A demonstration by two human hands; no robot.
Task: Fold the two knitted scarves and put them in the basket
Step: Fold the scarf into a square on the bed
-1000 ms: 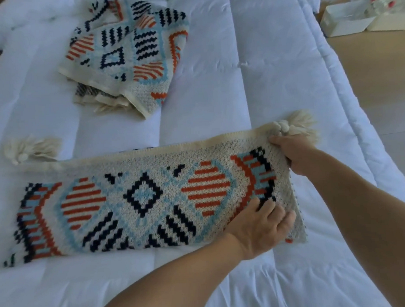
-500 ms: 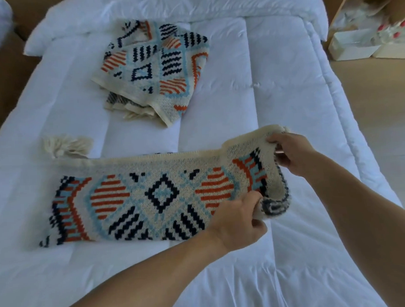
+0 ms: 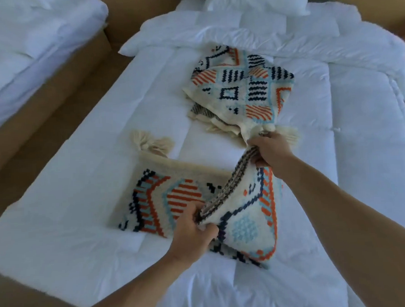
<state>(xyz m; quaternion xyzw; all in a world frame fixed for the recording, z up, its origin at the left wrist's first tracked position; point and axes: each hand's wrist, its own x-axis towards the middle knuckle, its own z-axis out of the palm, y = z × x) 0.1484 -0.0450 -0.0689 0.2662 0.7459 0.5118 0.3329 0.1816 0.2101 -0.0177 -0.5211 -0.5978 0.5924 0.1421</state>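
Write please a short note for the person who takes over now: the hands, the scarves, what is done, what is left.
Left hand: shut on the near corner of the near scarf.
Right hand: shut on its far corner, lifted over the half lying flat on the bed.
Far scarf: lies roughly folded near the pillows.
Done: the fold is only begun.
Left: lay this end over toward the tassel, fold again, put both scarves in the basket, which is not in view.

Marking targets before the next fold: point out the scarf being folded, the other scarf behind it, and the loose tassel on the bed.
Scarf being folded [image 3: 247, 227], head view: on the lifted flap's blue diamond.
Other scarf [image 3: 240, 87], head view: on its patterned top face.
Tassel [image 3: 154, 143], head view: on the cream fringe.
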